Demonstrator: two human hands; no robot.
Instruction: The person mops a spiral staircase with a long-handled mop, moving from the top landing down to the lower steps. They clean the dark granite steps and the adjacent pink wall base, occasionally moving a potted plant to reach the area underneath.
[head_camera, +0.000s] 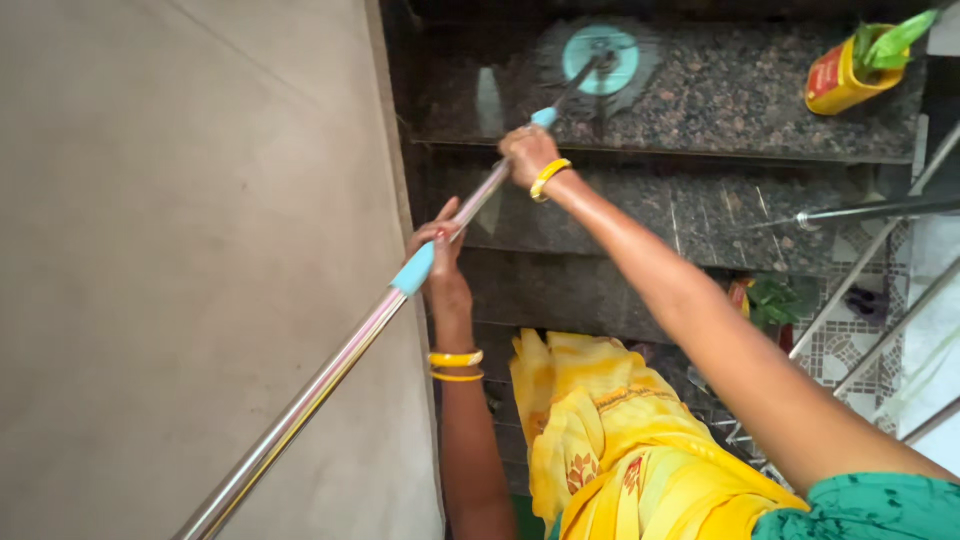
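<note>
Both the left hand (443, 262) and right hand (527, 153) are clenched around the mop pole (330, 375), whose mop head (600, 60) could topple the yellow pot (840, 80) beside it.

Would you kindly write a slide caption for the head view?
Both hands, left and right, grip a steel mop handle, its round head on a granite stair.
</note>
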